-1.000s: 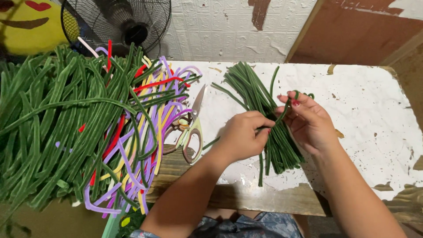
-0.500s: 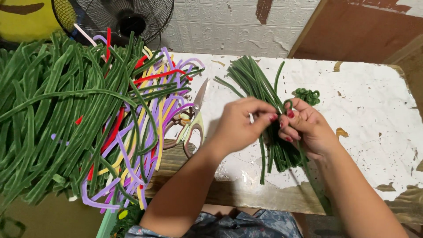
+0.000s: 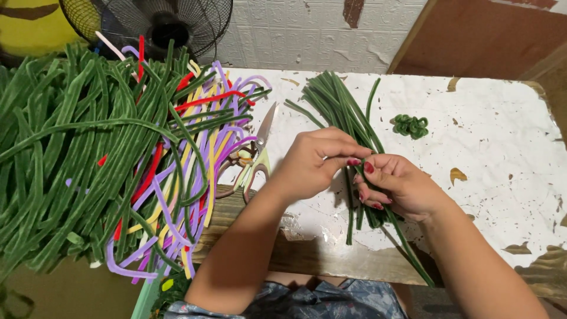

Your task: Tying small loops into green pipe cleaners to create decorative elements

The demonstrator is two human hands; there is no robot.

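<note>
The left hand (image 3: 316, 162) and the right hand (image 3: 398, 186) meet above a bundle of long dark green fuzzy wire stems (image 3: 348, 118) that lies on the white, chipped-paint bench (image 3: 496, 165). Both hands are clenched at the fingertips on one thin green stem from that bundle, the left thumb and forefinger pinching it from the left and the red-nailed right fingers (image 3: 367, 168) curled round it from the right. The bundle fans out beyond the hands toward the wall, and its lower ends run under the right hand and past the near edge of the bench.

Just left of the left hand lies a pair of scissors with pale handles (image 3: 254, 159), blades pointing away from the person. Further left spreads a big heap of green, purple, yellow and red fuzzy stems (image 3: 112, 159). Beyond the right hand, well apart from it, sits a small coiled green stem piece (image 3: 411, 126). A black wire-cage fan (image 3: 168, 26) stands behind the heap.
</note>
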